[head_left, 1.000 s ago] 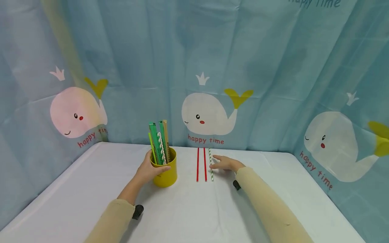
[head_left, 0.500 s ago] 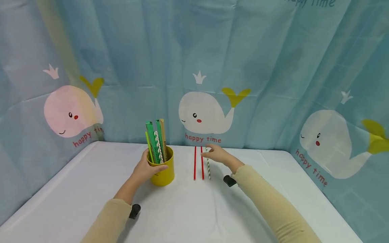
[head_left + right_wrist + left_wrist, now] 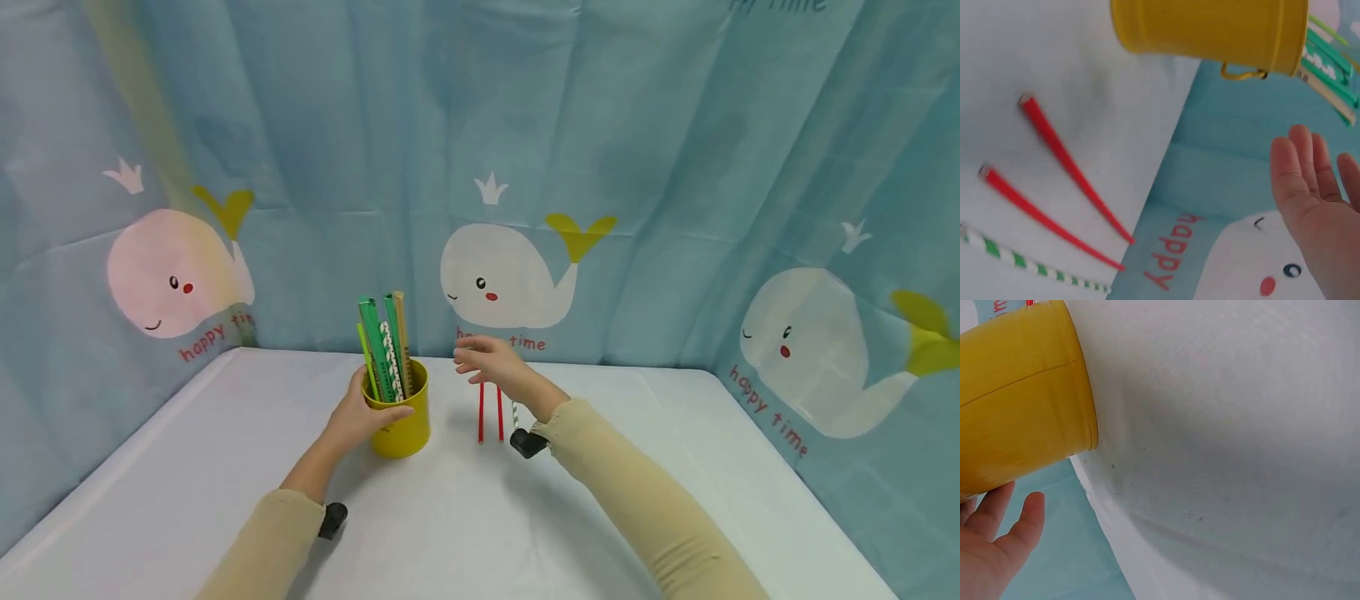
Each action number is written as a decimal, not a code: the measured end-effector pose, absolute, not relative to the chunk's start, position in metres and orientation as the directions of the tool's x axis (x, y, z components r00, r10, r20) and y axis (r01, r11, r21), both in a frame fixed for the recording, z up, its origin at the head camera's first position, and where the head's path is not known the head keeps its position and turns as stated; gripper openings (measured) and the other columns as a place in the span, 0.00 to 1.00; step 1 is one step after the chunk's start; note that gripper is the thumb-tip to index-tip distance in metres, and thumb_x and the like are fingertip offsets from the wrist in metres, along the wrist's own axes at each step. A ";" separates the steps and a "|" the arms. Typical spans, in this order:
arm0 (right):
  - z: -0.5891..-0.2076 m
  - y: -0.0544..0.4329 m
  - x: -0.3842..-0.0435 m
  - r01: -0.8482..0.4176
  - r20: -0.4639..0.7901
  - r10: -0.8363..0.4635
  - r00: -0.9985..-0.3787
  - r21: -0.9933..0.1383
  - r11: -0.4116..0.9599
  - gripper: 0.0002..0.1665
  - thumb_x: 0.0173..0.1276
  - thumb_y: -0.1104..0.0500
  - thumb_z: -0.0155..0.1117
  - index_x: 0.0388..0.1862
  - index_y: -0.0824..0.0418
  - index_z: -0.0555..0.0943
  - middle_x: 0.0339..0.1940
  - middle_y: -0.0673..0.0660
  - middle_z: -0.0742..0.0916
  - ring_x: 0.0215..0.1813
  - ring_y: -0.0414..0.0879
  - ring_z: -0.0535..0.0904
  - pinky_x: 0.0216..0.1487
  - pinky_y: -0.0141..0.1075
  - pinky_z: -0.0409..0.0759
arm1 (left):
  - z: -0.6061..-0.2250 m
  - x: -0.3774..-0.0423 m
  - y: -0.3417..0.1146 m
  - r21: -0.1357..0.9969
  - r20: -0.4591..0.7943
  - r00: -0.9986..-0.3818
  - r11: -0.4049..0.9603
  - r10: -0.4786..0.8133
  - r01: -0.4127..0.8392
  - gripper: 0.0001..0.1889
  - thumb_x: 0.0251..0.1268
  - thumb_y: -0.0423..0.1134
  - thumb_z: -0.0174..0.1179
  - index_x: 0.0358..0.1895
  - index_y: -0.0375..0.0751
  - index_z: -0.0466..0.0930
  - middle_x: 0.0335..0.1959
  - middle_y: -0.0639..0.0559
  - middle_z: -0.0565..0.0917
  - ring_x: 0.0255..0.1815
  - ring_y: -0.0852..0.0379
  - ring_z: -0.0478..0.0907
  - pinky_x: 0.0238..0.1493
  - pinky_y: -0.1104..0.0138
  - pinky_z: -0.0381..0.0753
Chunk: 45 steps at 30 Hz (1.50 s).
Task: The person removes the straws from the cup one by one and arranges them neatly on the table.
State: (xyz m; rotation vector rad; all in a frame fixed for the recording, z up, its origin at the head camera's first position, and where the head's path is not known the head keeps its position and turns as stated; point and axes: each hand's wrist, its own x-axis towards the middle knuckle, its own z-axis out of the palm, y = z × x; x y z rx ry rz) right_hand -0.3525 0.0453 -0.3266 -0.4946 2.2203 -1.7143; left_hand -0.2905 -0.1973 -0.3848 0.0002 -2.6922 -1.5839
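Note:
A yellow bucket stands upright on the white table, with several green, lime, tan and patterned sticks or straws rising from it. My left hand holds the bucket from its left side, the thumb across the front near the rim. To the right of the bucket, my right hand hovers above the table with nothing in it; its fingers extend towards the bucket. Below that hand lie two red straws and a green-and-white striped straw, roughly side by side. In the head view, the hand and wrist cover their far parts.
A blue curtain printed with whales hangs just behind the table. Black wrist cameras sit under both wrists. The bucket has a small wire handle loop on its side.
My right hand has risen from beside the striped straw and moved left over the red straws towards the bucket. The left hand keeps its hold. The straws lie as before.

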 end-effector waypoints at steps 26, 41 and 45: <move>-0.325 -0.043 -0.349 -0.100 0.008 -0.407 -0.913 -0.973 0.207 0.26 0.70 0.61 0.62 0.65 0.67 0.73 0.53 0.60 0.82 0.47 0.50 0.82 0.51 0.39 0.81 | -0.387 -0.290 -0.199 0.870 0.040 -0.999 0.492 0.005 0.037 0.57 0.56 0.57 0.69 0.76 0.41 0.37 0.68 0.33 0.61 0.66 0.36 0.62 0.66 0.41 0.61; -0.326 -0.070 -0.344 -0.131 0.046 -0.215 -0.976 -0.907 0.401 0.14 0.66 0.61 0.68 0.50 0.60 0.82 0.40 0.55 0.84 0.30 0.44 0.79 0.34 0.35 0.83 | -0.388 -0.290 -0.199 0.872 0.056 -0.998 0.486 0.025 0.061 0.55 0.57 0.57 0.69 0.75 0.42 0.39 0.68 0.33 0.63 0.65 0.36 0.64 0.65 0.42 0.63; -0.327 -0.071 -0.346 -0.182 0.083 -0.233 -0.969 -0.878 0.443 0.10 0.66 0.60 0.68 0.46 0.58 0.85 0.43 0.55 0.84 0.30 0.43 0.77 0.30 0.32 0.81 | -0.387 -0.289 -0.199 0.869 0.051 -0.999 0.492 0.019 0.054 0.56 0.57 0.57 0.68 0.76 0.41 0.37 0.68 0.32 0.62 0.66 0.36 0.63 0.66 0.42 0.63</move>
